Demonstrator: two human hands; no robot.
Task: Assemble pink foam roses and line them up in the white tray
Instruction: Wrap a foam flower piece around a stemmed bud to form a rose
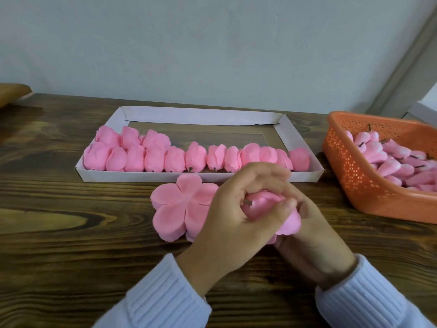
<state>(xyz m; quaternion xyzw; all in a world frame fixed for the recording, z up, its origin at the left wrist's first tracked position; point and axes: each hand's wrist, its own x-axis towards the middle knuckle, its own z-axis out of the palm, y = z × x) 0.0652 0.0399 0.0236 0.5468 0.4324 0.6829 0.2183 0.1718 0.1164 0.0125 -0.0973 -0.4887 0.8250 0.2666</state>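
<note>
Open tabletop left of the white tray; orange basket blocks its right; petal stack crowds its near rim.

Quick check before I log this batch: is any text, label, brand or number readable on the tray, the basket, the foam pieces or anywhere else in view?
None: no readable text in this view.
white tray: plain walls, no print.
orange basket: perforated holes only, no label.
finished roses, flat petal piece, half-made rose: plain pink, no marks.
wooden table: wood grain only.
</note>
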